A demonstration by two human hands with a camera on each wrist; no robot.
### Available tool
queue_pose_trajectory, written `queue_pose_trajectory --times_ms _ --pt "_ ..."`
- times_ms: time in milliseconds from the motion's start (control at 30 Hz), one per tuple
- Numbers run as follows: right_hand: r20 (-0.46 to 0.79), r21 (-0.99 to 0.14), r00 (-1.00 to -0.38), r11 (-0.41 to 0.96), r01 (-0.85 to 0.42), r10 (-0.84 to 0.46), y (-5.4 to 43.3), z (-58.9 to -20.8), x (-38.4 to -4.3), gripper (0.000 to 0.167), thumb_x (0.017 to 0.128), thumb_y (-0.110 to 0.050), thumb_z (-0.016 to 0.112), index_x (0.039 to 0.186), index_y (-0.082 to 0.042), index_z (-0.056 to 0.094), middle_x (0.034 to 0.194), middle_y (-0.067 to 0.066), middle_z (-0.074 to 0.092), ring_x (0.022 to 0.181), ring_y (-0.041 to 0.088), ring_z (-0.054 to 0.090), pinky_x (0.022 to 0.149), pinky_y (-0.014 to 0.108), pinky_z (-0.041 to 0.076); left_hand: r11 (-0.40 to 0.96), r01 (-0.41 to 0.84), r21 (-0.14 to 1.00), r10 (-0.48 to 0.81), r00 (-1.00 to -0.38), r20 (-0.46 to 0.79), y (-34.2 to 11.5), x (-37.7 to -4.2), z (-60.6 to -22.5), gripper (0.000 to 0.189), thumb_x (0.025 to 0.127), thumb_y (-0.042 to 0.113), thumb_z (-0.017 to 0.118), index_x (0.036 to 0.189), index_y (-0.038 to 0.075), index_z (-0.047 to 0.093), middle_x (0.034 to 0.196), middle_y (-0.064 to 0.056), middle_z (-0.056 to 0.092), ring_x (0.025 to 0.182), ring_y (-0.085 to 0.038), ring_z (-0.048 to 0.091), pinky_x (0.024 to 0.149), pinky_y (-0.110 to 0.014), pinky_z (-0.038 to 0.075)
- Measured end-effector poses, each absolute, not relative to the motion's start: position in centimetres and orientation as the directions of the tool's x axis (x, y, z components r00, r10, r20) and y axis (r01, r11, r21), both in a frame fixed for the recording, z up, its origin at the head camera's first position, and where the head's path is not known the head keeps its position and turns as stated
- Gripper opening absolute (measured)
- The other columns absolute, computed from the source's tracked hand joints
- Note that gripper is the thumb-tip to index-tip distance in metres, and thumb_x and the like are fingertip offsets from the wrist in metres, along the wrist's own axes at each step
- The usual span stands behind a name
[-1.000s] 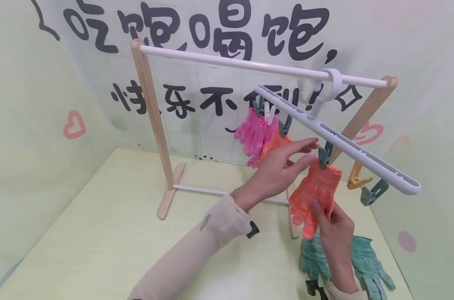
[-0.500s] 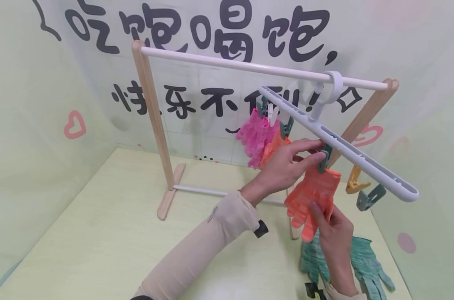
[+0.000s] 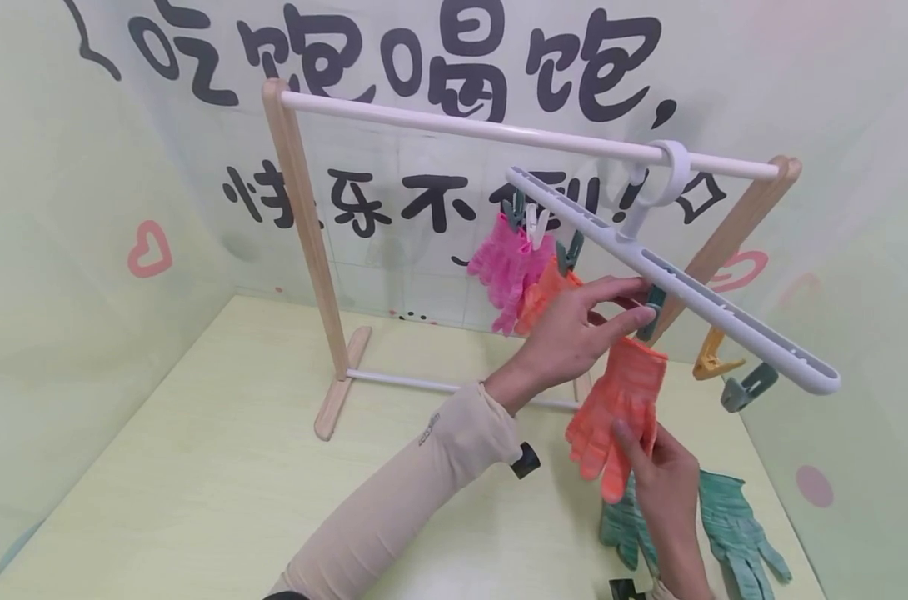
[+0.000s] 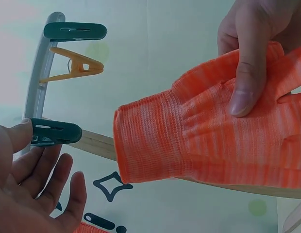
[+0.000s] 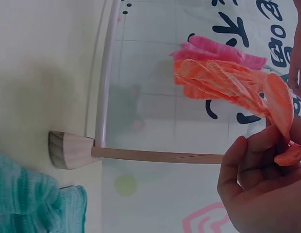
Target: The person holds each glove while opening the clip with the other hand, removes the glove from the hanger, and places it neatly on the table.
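Observation:
My left hand [image 3: 570,333] pinches a dark green clothespin [image 4: 56,132] between thumb and fingers, just below the grey hanger bar [image 3: 731,321]. With thumb and curled fingers, my right hand [image 3: 667,483] grips an orange striped glove [image 3: 622,396] by its palm. Its cuff points up toward the clothespin, and the left wrist view shows a gap between the two. Farther back on the hanger, a pink glove [image 3: 502,262] and another orange glove [image 3: 546,292] hang from clothespins, partly behind my left hand.
The hanger hooks over the white rail [image 3: 461,127] of a wooden rack [image 3: 304,225]. A yellow clothespin [image 3: 712,358] and another green clothespin [image 3: 750,387] hang at its near end. Teal gloves [image 3: 739,525] lie on the table [image 3: 199,483] beneath my right hand.
My left hand has come onto the green clothespin and pinched it. The orange glove, overlapping the clothespin earlier, has moved down and slightly left with my right hand, its cuff now apart.

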State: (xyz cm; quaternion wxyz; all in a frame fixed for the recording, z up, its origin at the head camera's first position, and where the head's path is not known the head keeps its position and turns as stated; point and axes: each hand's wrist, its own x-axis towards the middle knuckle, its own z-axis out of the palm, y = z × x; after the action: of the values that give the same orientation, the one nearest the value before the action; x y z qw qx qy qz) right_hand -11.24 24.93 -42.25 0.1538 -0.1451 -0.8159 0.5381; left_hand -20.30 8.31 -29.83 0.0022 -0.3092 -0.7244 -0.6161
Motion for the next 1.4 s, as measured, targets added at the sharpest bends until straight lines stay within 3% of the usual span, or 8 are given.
queue_pose_trajectory --times_ms 267,400,700,1000,1200,1400 --pt "-0.025 -0.935 -0.946 0.328 0.137 0.322 24.8 -43.2 -11.3 0.051 0.097 -0.045 0.072 0.132 -0.008 0.071 0.091 -0.023 0.075 0.078 0.001 0.070 0.071 0.018 0.060 0.008 0.439 0.898 0.454 -0.802 0.388 7.9 -20.4 -30.2 0.045 0.104 0.029 0.064 0.148 0.019 0.059 0.143 0.001 0.066 0.115 0.000 0.066 0.091 -0.018 0.055" --pt "-0.054 -0.934 -0.954 0.323 0.153 0.295 24.5 -43.5 -11.5 0.052 0.096 -0.045 0.073 0.133 -0.009 0.070 0.099 -0.013 0.079 0.080 0.002 0.071 0.072 0.019 0.060 -0.012 0.444 0.896 0.422 -0.810 0.407 7.1 -20.3 -30.7 0.043 0.105 0.033 0.062 0.147 0.022 0.060 0.138 0.002 0.069 0.115 0.001 0.066 0.095 -0.021 0.055" --pt "-0.049 -0.915 -0.979 0.383 0.123 0.198 24.3 -44.6 -11.6 0.046 0.099 -0.036 0.073 0.132 -0.005 0.070 0.106 0.005 0.077 0.081 0.004 0.064 0.070 0.019 0.057 0.008 0.437 0.900 0.248 -0.872 0.421 3.9 -20.5 -32.7 0.030 0.106 0.029 0.061 0.132 0.017 0.069 0.130 0.000 0.072 0.117 -0.016 0.067 0.092 -0.026 0.055" --pt "-0.117 -0.884 -0.980 0.433 0.178 0.164 24.1 -45.8 -11.3 0.037 0.099 -0.034 0.072 0.120 -0.004 0.073 0.081 -0.003 0.061 0.069 0.009 0.051 0.057 0.023 0.043 0.089 0.378 0.922 0.117 -0.923 0.367 0.7 -20.7 -34.8 0.025 0.106 0.023 0.061 0.126 0.013 0.072 0.123 -0.006 0.074 0.110 -0.025 0.068 0.089 -0.030 0.057" --pt "-0.178 -0.896 -0.977 0.391 0.210 0.116 23.5 -46.2 -11.0 0.033 0.102 -0.025 0.068 0.128 -0.005 0.068 0.088 0.002 0.068 0.073 0.009 0.062 0.068 0.023 0.058 0.113 0.351 0.929 0.005 -0.936 0.353 -2.6 -21.1 -35.9 0.023 0.106 0.018 0.060 0.124 0.009 0.072 0.120 -0.013 0.074 0.110 -0.030 0.069 0.085 -0.035 0.061" --pt "-0.207 -0.914 -0.977 0.347 0.209 0.045 22.8 -47.1 -10.7 0.032 0.103 -0.016 0.066 0.132 -0.001 0.064 0.099 0.009 0.075 0.078 0.010 0.070 0.071 0.026 0.063 0.149 0.300 0.942 -0.137 -0.937 0.320 -6.1 -21.2 -37.6 0.022 0.106 0.016 0.060 0.124 0.007 0.071 0.120 -0.014 0.075 0.105 -0.022 0.071 0.080 -0.023 0.058"
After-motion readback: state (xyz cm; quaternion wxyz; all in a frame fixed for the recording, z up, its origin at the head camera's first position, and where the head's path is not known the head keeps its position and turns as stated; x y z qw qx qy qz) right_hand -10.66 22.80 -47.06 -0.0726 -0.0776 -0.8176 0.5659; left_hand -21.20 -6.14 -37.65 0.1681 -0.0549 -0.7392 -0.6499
